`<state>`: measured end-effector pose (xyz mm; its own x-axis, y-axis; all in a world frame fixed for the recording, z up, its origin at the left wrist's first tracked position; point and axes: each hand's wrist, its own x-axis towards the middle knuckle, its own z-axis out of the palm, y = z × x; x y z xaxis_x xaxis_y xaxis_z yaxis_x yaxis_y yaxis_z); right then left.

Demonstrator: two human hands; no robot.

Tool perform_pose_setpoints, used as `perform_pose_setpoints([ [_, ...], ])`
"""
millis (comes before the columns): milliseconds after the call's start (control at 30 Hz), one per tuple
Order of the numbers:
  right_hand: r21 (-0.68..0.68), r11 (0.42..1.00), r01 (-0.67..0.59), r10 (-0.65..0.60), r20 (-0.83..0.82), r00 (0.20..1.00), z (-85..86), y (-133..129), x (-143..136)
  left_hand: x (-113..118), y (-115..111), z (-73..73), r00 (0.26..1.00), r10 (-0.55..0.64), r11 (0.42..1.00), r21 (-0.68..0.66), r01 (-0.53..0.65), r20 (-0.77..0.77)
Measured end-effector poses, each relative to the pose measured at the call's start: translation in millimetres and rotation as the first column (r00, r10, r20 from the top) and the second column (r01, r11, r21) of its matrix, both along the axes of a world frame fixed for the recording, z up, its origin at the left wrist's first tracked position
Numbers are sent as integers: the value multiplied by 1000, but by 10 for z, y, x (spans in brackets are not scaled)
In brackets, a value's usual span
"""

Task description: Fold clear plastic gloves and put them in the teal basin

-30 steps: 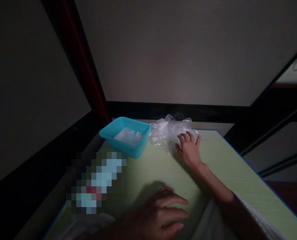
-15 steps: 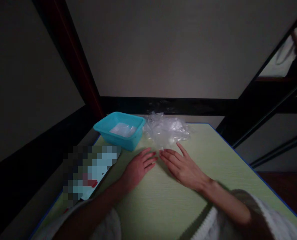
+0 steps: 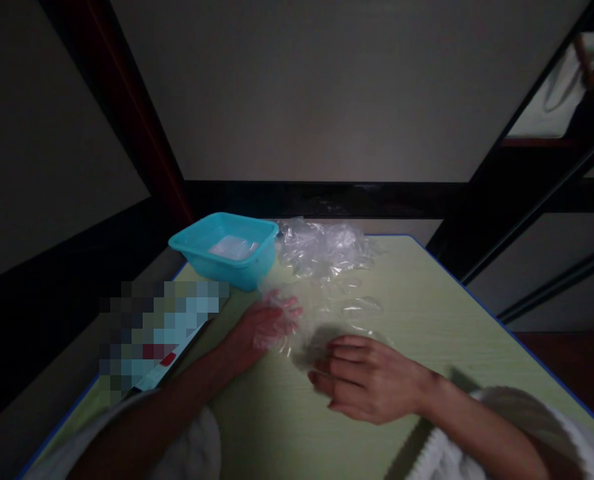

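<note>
A thin clear plastic sheet, perhaps a disposable glove [image 3: 361, 307], lies on the table in front of a heap of crumpled clear plastic [image 3: 327, 245]. Part of this thin plastic covers the fingers of my left hand [image 3: 264, 327], which are spread beneath it. Nearer to me and to the right, my right hand [image 3: 364, 379] hovers over the table with its fingers curled; its fingertips are partly hidden, and whether they hold anything is unclear.
A turquoise basin [image 3: 241, 267] with a whitish translucent item inside stands at the back left. A pixelated flat object with a red spot lies at the left edge of the pale green table [image 3: 427, 293]. A wall rises behind.
Thin clear plastic now lies over my left hand and across the table middle. My right hand has drawn back toward me and its fingers have curled. The view has shifted slightly.
</note>
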<state>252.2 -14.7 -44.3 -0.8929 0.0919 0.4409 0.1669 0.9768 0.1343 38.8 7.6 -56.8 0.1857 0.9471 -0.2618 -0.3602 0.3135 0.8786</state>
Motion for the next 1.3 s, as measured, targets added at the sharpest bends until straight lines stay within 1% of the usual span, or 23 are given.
perform_pose_setpoints([
  [67, -52, 997, 48, -49, -21, 999, 24, 38, 38, -6, -10, 3, 1000, -5, 999, -41, 6, 29],
  [133, -92, 983, 161, -162, -1, 987, 45, 93, 82, -28, -6, 7, 998, -27, 996, -80, 31, 60],
  [233, -146, 926, 349, -340, 79, 937, 57, 191, 152, -68, 9, 2, 991, -97, 987, -121, 108, 90],
  [333, -190, 878, 439, -414, 157, 897, 38, 278, 219, -107, 9, 0, 971, -211, 959, -169, 228, 114],
  [433, -231, 866, 443, -403, 203, 893, 1, 331, 274, -148, -9, 25, 917, -375, 896, -200, 396, 133],
  [500, -261, 861, 437, -391, 211, 896, -21, 347, 301, -174, -20, 50, 881, -455, 860, -192, 473, 130],
  [600, -296, 862, 411, -359, 215, 908, -35, 350, 322, -204, -24, 80, 878, -470, 861, -171, 479, 95],
  [733, -341, 876, 340, -264, 251, 931, -39, 333, 325, -208, -20, 85, 878, -470, 860, -178, 478, 85],
  [800, -346, 873, 343, -258, 271, 928, -53, 328, 328, -200, -20, 81, 884, -460, 868, -167, 467, 78],
  [867, -344, 856, 385, -286, 305, 908, -75, 331, 345, -192, -17, 80, 901, -432, 887, -164, 432, 33],
  [933, -338, 830, 444, -327, 350, 878, -97, 340, 377, -193, 0, 82, 934, -355, 925, -158, 345, -38],
  [1000, -328, 806, 492, -366, 376, 851, -112, 347, 417, -207, 38, 79, 963, -254, 961, -132, 242, -88],
  [1033, -321, 798, 510, -385, 380, 841, -114, 348, 435, -218, 63, 75, 975, -192, 979, -98, 181, -116],
  [1100, -297, 790, 537, -419, 379, 825, -104, 341, 455, -244, 112, 65, 973, -45, 999, 17, 51, -228],
  [1133, -279, 790, 545, -434, 374, 820, -92, 333, 452, -254, 131, 60, 947, 45, 994, 105, -11, -319],
  [1167, -258, 794, 551, -449, 362, 817, -74, 323, 441, -259, 140, 57, 898, 154, 974, 216, -68, -412],
  [1200, -238, 799, 552, -463, 341, 818, -54, 311, 419, -257, 138, 54, 828, 263, 937, 335, -97, -495],
  [1233, -224, 806, 548, -472, 313, 824, -33, 298, 389, -246, 124, 52, 753, 358, 889, 447, -94, -553],
  [1267, -221, 814, 537, -475, 280, 835, -14, 285, 350, -226, 97, 48, 687, 434, 835, 546, -65, -583],
  [1300, -233, 820, 522, -468, 251, 847, 0, 272, 305, -196, 58, 41, 637, 484, 783, 622, -8, -600],
])
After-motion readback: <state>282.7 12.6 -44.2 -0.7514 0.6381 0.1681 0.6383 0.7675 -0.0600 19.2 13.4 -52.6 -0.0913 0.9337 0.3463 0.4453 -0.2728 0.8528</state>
